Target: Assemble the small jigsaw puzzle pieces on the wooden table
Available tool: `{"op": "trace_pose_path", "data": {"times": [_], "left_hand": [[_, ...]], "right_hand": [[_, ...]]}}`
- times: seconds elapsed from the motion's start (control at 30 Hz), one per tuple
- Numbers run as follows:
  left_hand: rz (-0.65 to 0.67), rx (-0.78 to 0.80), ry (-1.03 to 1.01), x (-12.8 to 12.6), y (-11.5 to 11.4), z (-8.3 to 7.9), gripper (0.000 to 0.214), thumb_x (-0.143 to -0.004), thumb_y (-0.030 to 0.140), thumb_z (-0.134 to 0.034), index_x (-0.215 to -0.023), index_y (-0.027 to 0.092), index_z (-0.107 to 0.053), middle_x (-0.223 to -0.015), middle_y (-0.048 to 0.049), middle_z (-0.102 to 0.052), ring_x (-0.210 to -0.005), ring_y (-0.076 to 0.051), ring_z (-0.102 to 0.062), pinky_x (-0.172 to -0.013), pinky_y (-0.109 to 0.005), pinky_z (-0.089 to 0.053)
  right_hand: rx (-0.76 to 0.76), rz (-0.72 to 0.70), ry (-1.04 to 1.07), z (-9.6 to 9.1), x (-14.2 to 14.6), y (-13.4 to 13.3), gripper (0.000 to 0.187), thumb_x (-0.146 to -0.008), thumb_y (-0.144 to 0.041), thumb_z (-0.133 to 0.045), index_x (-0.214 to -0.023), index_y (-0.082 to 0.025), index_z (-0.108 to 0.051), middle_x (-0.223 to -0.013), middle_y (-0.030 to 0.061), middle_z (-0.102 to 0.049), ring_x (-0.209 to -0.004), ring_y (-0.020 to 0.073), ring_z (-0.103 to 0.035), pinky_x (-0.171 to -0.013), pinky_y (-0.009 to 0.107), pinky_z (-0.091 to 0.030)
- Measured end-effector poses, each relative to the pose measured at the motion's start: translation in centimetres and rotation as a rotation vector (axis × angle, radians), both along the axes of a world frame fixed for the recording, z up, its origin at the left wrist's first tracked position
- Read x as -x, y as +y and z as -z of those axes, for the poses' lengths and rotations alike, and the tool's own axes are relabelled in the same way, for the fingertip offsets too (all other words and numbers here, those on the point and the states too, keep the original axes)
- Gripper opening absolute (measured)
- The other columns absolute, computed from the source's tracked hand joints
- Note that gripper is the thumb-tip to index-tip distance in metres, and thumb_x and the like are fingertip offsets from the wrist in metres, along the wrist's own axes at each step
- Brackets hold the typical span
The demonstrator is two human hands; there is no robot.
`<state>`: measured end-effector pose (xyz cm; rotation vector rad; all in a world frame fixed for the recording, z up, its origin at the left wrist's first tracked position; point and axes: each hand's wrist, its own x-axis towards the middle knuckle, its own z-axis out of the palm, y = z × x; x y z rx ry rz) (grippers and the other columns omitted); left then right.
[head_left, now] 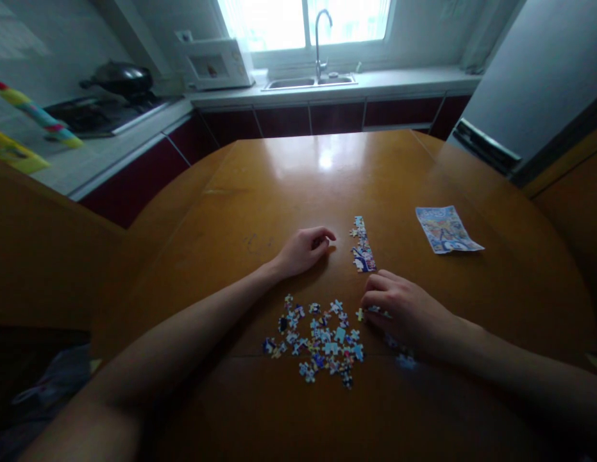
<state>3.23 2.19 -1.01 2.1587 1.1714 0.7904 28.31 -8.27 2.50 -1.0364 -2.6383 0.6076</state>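
Observation:
Loose jigsaw puzzle pieces (331,348) lie scattered on the wooden table in front of me. Beyond them is a narrow joined strip of puzzle pieces (363,247), running away from me. My left hand (302,251) rests on the table left of the strip, its fingers loosely curled with a gap at the thumb and nothing visible in them. Right of the loose pile, my right hand (406,307) is bent down with its fingertips closed at a few puzzle pieces. The hand partly hides those pieces, and a few more lie in its shadow.
A creased printed sheet (447,230) with a colourful picture lies on the table (260,199) at the right. Behind stand a counter with a sink (291,83), a microwave (216,64), and a black wok (120,78) on the stove. A fridge (533,77) stands at the right.

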Motion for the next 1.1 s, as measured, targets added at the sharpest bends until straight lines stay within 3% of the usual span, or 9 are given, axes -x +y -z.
{"op": "trace_pose_path", "data": {"times": [0.23,0.43,0.7,0.83,1.1], "left_hand": [[0.000,-0.005,0.002,0.0,0.0,0.0,0.020,-0.092,0.020,-0.054,-0.100,0.014,-0.071,-0.061,0.0032,-0.050,-0.055,-0.009,-0.042,-0.054,-0.022,-0.033],[0.004,-0.010,0.008,0.1,0.1,0.1,0.020,-0.093,0.022,-0.054,-0.099,0.015,-0.071,-0.062,0.0031,-0.051,-0.056,-0.009,-0.043,-0.055,-0.021,-0.033],[0.017,-0.030,0.022,0.0,0.0,0.1,0.020,-0.093,0.022,-0.053,-0.099,0.015,-0.071,-0.062,0.0032,-0.051,-0.057,-0.009,-0.044,-0.055,-0.021,-0.033],[0.013,-0.030,0.019,0.0,0.0,0.2,0.020,-0.093,0.022,-0.053,-0.099,0.015,-0.071,-0.061,0.0031,-0.051,-0.056,-0.010,-0.044,-0.055,-0.021,-0.033],[0.008,-0.043,0.033,0.0,-0.1,0.2,0.020,-0.092,0.022,-0.054,-0.101,0.016,-0.072,-0.064,0.0024,-0.054,-0.058,-0.010,-0.046,-0.057,-0.022,-0.035]], "right_hand": [[0.036,-0.195,0.092,-0.2,0.9,-1.0,0.017,-0.092,-0.019,-0.061,-0.075,-0.019,-0.062,-0.089,0.0038,-0.061,-0.081,0.0158,-0.049,-0.069,0.029,-0.039],[0.043,-0.291,0.055,-0.2,1.1,-1.2,0.020,-0.093,-0.018,-0.060,-0.073,-0.019,-0.061,-0.088,0.0032,-0.059,-0.082,0.0159,-0.048,-0.070,0.029,-0.038],[0.067,-0.270,0.054,-0.7,0.9,-1.5,0.015,-0.091,-0.017,-0.062,-0.076,-0.019,-0.064,-0.088,0.0036,-0.060,-0.082,0.0158,-0.048,-0.069,0.029,-0.038],[0.031,-0.257,0.151,0.1,2.4,-2.7,0.009,-0.092,-0.019,-0.062,-0.085,-0.020,-0.067,-0.093,0.0039,-0.061,-0.084,0.0164,-0.048,-0.071,0.029,-0.039],[-0.055,-0.224,0.092,1.5,4.5,-4.0,0.018,-0.094,-0.022,-0.061,-0.076,-0.019,-0.064,-0.090,0.0044,-0.061,-0.082,0.0170,-0.047,-0.070,0.030,-0.038]]}}
